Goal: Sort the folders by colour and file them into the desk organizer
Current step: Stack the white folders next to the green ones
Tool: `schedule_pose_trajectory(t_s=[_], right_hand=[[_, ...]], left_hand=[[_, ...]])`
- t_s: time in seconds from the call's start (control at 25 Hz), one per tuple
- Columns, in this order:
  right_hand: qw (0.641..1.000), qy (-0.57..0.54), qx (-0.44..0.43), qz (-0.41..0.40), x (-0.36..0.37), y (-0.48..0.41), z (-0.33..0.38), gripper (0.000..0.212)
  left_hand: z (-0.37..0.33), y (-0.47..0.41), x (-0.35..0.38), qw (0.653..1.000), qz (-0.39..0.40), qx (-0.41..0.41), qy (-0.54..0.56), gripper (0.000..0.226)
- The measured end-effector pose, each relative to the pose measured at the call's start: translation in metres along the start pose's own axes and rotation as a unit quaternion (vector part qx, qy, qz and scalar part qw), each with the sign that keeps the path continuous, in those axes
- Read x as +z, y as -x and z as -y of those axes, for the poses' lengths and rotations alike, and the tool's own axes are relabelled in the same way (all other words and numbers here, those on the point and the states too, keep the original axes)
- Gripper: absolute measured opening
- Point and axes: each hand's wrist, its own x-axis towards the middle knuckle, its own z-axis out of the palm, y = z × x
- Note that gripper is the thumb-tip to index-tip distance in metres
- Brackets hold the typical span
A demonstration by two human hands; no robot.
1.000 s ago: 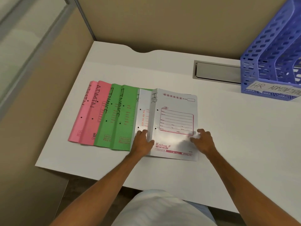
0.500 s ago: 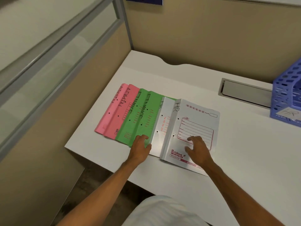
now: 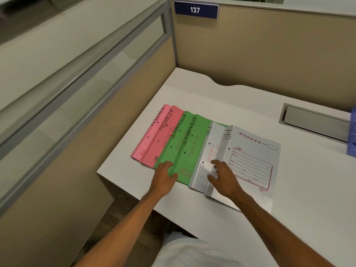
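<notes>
Sliver of blue perforated plastic at the desk's far right edge is all that shows of the organizer; what it holds cannot be seen. None of the folders is in it. All six lie in one overlapping row at the desk's front left corner: two pink folders marked ADMIN nearest the desk's left edge, then two green folders marked FINANCE, then two white folders marked HR, the last one on top with its printed form face up. The left hand rests flat on the green folders near the desk's front edge, fingers relaxed and spread, gripping nothing. The right hand sits on the white folders at their spines, fingers bent and apart with the tips down on the card, not closed round anything. A grey recessed slot is set into the desk towards its back right. Tan partitions wall the desk's back and left, the left one topped with glass, and a blue sign reading 137 sits above the desk's back corner.
</notes>
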Motion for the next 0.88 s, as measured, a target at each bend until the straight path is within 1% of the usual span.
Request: schedule_pose_trajectory(t_s=[0.12,0.24,0.32,0.4,0.6,0.8,0.88], right_hand=[[1.000,0.012,0.012,-0.002,0.009,-0.018,0.015,0.057],[0.999,0.025,0.038,-0.011,0.022,-0.037,0.035,0.056],[0.998,0.040,0.050,-0.023,0.031,-0.048,0.046,0.056],[0.996,0.041,0.067,-0.030,0.041,-0.056,0.056,0.056],[0.994,0.049,0.090,-0.024,0.054,-0.070,0.080,0.058],[0.990,0.062,0.126,-0.028,0.055,-0.075,0.098,0.073],[0.987,0.070,0.138,-0.037,0.052,-0.072,0.100,0.075]], left_hand=[[0.009,-0.029,-0.026,0.999,0.036,-0.010,0.014,0.067],[0.022,-0.062,-0.052,0.997,0.075,-0.025,-0.001,0.088],[0.026,-0.083,-0.068,0.995,0.094,-0.025,-0.001,0.095],[0.029,-0.103,-0.084,0.993,0.113,-0.019,0.002,0.097],[0.028,-0.134,-0.112,0.991,0.134,-0.003,-0.023,0.098],[0.027,-0.143,-0.115,0.986,0.159,0.043,-0.020,0.095],[0.025,-0.144,-0.108,0.984,0.165,0.060,-0.027,0.093]])
